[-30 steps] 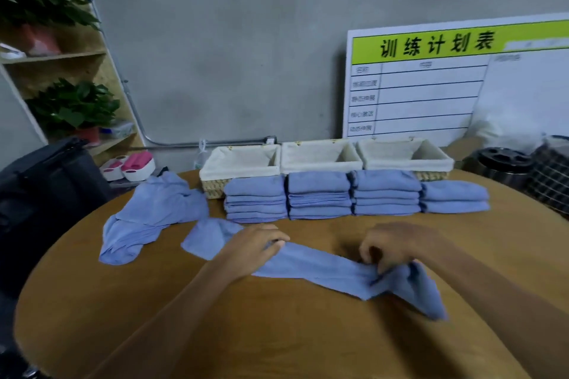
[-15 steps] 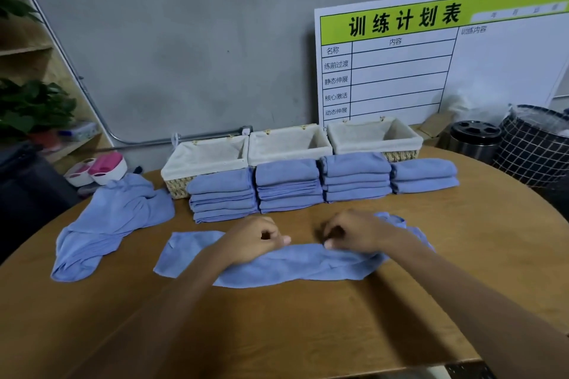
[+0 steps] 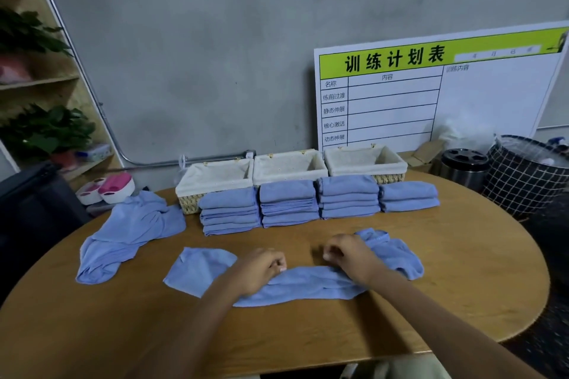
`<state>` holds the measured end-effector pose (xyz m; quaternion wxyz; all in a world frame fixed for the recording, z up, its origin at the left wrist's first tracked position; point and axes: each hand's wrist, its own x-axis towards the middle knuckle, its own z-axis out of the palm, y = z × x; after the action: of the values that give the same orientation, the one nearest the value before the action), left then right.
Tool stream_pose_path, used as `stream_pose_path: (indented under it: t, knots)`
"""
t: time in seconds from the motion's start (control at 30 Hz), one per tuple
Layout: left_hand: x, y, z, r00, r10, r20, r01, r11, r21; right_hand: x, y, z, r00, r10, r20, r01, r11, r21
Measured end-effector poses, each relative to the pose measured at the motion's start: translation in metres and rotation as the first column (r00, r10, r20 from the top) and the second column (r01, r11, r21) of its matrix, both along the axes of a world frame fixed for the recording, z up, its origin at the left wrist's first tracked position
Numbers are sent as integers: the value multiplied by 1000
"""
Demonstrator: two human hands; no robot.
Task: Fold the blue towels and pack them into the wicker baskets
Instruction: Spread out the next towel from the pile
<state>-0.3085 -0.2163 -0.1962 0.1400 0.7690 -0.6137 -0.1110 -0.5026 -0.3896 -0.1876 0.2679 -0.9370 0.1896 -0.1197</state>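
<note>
Fingers [image 3: 278, 264] of the left hand [image 3: 261, 271] curl onto the long blue towel [image 3: 295, 284] and seem to pinch its upper edge, and the right hand [image 3: 351, 258] does the same just beside it; whether cloth truly sits between the fingertips is hard to tell. That towel lies crumpled lengthwise on the wooden surface [image 3: 308, 341], nearest the person and in front of the folded stacks [image 3: 308, 203], so I judge its fold barely begun. Left of the stacks lies a loose heap of towels [image 3: 129, 234], not yet folded. Four neat stacks stand in a row, most of the folding apparently done. Behind them, touching, three lined wicker baskets [image 3: 289, 164] look empty, so packing has not started.
</note>
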Motion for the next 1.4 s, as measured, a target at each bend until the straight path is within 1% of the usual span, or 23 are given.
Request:
stream_pose_path:
  t: [0.03,0.1,0.2,0.23,0.3,0.33,0.37,0.43,0.47,0.5,0.57,0.63,0.73,0.77,0.87,0.93,1.03,1.17,1.23,1.27,1.33,1.4]
  knots:
    - [0,2,-1,999,18,33,-17,999,-33,-2,0,3,998,-34,50,32,999,34]
    - [-3,5,-2,998,57,22,-56,996,-63,-5,-2,10,986,-79,149,68,995,75]
    - [-3,4,3,995,98,3,-98,995,-5,-7,-11,33,927,-194,319,155,977,144]
    - [0,0,5,995,101,13,-101,995,6,-7,-15,43,908,-227,352,172,969,180]
    - [0,-12,16,995,101,23,-100,995,-31,-4,-21,67,889,-235,394,153,961,229]
    - [-2,-21,23,996,91,-12,-92,993,-71,-2,-24,78,884,-223,412,129,961,243]
    - [-6,-31,29,992,73,-105,-84,991,-105,0,-26,88,880,-209,427,108,963,248]
    - [-24,-52,45,936,18,-352,-96,973,-208,3,-28,101,869,-187,458,74,964,254]
    - [-32,-63,54,907,-6,-422,-117,957,-264,5,-28,107,864,-176,471,59,966,253]
    - [-37,-75,60,886,-30,-463,-136,937,-321,6,-30,110,861,-164,481,49,969,244]
    - [-41,-94,68,876,-55,-479,-159,905,-395,7,-36,116,856,-137,499,41,979,199]
    - [-41,-108,75,876,-61,-479,-160,899,-407,8,-43,122,862,-106,496,52,991,120]
    - [-38,-116,87,831,-97,-548,-189,877,-442,9,-51,127,883,-31,468,64,996,-54]
    - [-35,-118,92,826,-122,-551,-180,868,-462,9,-52,128,885,-20,466,69,994,-89]
    - [-26,-111,110,872,-137,-469,-120,871,-477,12,-57,130,879,-40,475,103,989,-107]
    - [-11,-101,116,909,-115,-400,-100,872,-479,15,-59,133,885,-104,455,167,981,-101]
    - [21,-80,125,938,-44,-345,-137,865,-483,16,-66,138,895,-205,395,275,953,-129]
    - [55,-47,156,971,70,-230,-176,860,-480,17,-71,155,889,-233,395,281,957,-68]
    - [69,-32,171,988,116,-99,-149,876,-459,19,-69,165,901,-210,379,265,959,-101]
    - [74,-25,177,990,141,-1,-127,888,-442,20,-67,170,908,-197,369,259,957,-128]
    - [83,-13,189,964,184,190,-91,905,-416,20,-62,181,929,-184,321,265,936,-230]
    - [90,-2,200,936,197,291,-61,907,-416,15,-61,194,941,-209,265,291,901,-321]
